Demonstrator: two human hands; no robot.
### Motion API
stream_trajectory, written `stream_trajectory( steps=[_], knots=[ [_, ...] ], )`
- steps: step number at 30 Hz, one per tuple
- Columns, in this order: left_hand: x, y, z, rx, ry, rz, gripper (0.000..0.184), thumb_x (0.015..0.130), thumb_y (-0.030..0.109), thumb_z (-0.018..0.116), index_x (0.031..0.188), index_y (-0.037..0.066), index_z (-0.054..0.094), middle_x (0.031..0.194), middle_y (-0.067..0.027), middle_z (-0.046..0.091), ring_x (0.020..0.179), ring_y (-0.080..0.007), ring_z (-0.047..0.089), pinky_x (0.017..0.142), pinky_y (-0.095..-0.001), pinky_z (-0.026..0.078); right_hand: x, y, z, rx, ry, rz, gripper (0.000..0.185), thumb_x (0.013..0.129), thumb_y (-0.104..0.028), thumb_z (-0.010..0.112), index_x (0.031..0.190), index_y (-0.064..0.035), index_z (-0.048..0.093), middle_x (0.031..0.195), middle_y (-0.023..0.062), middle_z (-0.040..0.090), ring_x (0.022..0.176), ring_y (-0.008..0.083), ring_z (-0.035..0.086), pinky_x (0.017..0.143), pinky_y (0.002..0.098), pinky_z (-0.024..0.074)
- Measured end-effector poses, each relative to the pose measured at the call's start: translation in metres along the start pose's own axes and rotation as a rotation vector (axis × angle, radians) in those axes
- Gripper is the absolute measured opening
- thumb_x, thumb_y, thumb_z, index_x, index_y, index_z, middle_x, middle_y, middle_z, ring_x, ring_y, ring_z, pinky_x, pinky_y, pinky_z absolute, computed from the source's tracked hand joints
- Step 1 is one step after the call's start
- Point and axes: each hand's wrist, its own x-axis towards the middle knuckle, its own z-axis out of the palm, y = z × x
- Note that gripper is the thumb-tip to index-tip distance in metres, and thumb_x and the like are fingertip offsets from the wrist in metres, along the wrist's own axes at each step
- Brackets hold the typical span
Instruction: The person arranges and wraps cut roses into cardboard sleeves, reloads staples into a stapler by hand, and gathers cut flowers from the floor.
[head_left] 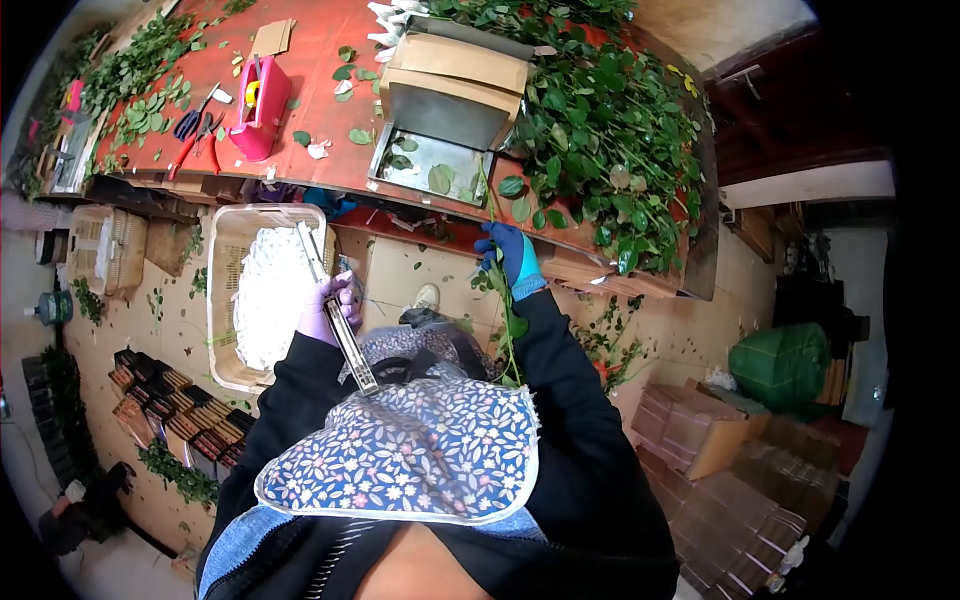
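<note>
My left hand [341, 302], in a purple glove, is closed around a long, narrow silver tool [352, 352] that looks like two hinged metal bars. The tool slants over my lap, its upper end above the white basket's edge. In a blue glove, my right hand [512, 252] grips a leafy green stem [508, 335], which hangs down toward my flowered apron [400, 455]. The stem's upper end reaches the table edge beside a metal tray [440, 185] with loose leaves in it. Exactly how the right fingers wrap the stem is partly hidden.
A red table [325, 70] runs ahead, with a big heap of leafy stems [610, 130] at right. A pink holder [262, 110], scissors [188, 124] and red-handled pliers [200, 145] lie at left. Below stands a basket [222, 300] of white pieces; cardboard boxes [700, 430] are stacked at right.
</note>
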Motion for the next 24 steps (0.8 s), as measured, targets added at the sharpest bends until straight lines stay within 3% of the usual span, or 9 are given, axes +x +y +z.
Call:
stream_trajectory(
  steps=[4, 9, 11, 13, 16, 18, 24],
  knots=[
    [0.012, 0.014, 0.009, -0.079, 0.034, 0.011, 0.027, 0.097, 0.032, 0.054, 0.107, 0.009, 0.062, 0.072, 0.0025, 0.054, 0.057, -0.0105, 0.049, 0.054, -0.0254, 0.041, 0.035, -0.003, 0.012, 0.081, 0.045, 0.069, 0.032, 0.096, -0.023, 0.055, 0.113, 0.0048, 0.054, 0.082, 0.0204, 0.067, 0.055, 0.0213, 0.059, 0.052, 0.0352, 0.0501],
    [0.024, 0.037, 0.027, -0.098, 0.035, 0.026, 0.028, 0.097, 0.031, 0.054, 0.108, 0.007, 0.062, 0.071, 0.0022, 0.054, 0.056, -0.0108, 0.049, 0.054, -0.0255, 0.041, 0.062, 0.01, 0.023, -0.058, -0.026, 0.053, 0.027, 0.097, -0.019, 0.054, 0.108, 0.0055, 0.052, 0.077, 0.0218, 0.066, 0.054, 0.0236, 0.06, 0.049, 0.0357, 0.0491],
    [0.03, 0.045, 0.024, -0.077, 0.028, 0.031, 0.029, 0.097, 0.031, 0.054, 0.109, 0.006, 0.062, 0.071, 0.0019, 0.054, 0.057, -0.0109, 0.049, 0.054, -0.0254, 0.041, 0.052, 0.024, 0.029, -0.162, 0.14, -0.044, 0.026, 0.097, -0.018, 0.052, 0.109, 0.0049, 0.051, 0.072, 0.0209, 0.065, 0.052, 0.0238, 0.06, 0.048, 0.0352, 0.0481],
    [0.043, 0.06, 0.026, -0.061, 0.003, 0.043, 0.03, 0.097, 0.03, 0.053, 0.109, 0.005, 0.063, 0.071, 0.0017, 0.054, 0.057, -0.011, 0.049, 0.054, -0.0254, 0.041, 0.038, 0.026, 0.038, -0.074, 0.134, 0.097, 0.023, 0.099, -0.017, 0.052, 0.111, 0.0023, 0.05, 0.07, 0.0169, 0.065, 0.053, 0.0218, 0.061, 0.048, 0.0332, 0.0464],
    [0.049, 0.074, 0.021, -0.063, -0.002, -0.012, 0.031, 0.097, 0.031, 0.053, 0.11, 0.004, 0.062, 0.071, 0.0007, 0.053, 0.058, -0.0117, 0.049, 0.056, -0.0266, 0.041, 0.04, 0.025, 0.041, -0.056, 0.206, 0.041, 0.021, 0.098, -0.017, 0.053, 0.109, 0.0017, 0.051, 0.071, 0.0143, 0.063, 0.054, 0.021, 0.061, 0.048, 0.0332, 0.0464],
    [0.056, 0.081, 0.019, -0.058, -0.003, -0.03, 0.032, 0.097, 0.032, 0.053, 0.11, 0.004, 0.061, 0.071, 0.0007, 0.053, 0.058, -0.0117, 0.048, 0.056, -0.0269, 0.041, 0.053, 0.026, 0.036, -0.074, 0.257, -0.065, 0.024, 0.097, -0.016, 0.054, 0.108, 0.0054, 0.052, 0.084, 0.0157, 0.061, 0.06, 0.0268, 0.065, 0.048, 0.0369, 0.0493],
    [0.071, 0.096, 0.014, 0.02, -0.03, -0.08, 0.035, 0.098, 0.035, 0.053, 0.114, 0.005, 0.059, 0.072, 0.0004, 0.053, 0.059, -0.0129, 0.049, 0.057, -0.0285, 0.042, 0.077, 0.043, 0.026, -0.131, 0.269, -0.096, 0.024, 0.096, -0.016, 0.056, 0.108, 0.0045, 0.052, 0.091, 0.0148, 0.061, 0.062, 0.0286, 0.067, 0.051, 0.0383, 0.0509]
  ],
)
